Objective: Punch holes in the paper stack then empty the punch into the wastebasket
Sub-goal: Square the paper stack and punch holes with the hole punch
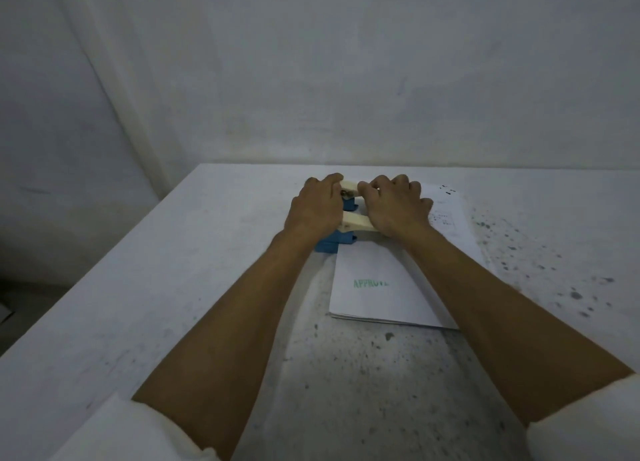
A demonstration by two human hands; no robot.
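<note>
A blue hole punch (334, 244) with two cream levers (353, 220) sits on the left edge of a white paper stack (374, 287) stamped with a green "APPROVE" mark. My left hand (313, 207) lies over the punch's left side, fingers curled onto the far lever. My right hand (394, 204) presses on the right ends of both levers, above the paper. Both hands cover most of the punch. No wastebasket is in view.
The white table (173, 287) has dark speckles at the right and near the front. Its left edge runs diagonally, with dark floor (20, 252) beyond. A pale wall (311, 79) stands just behind the table's far edge.
</note>
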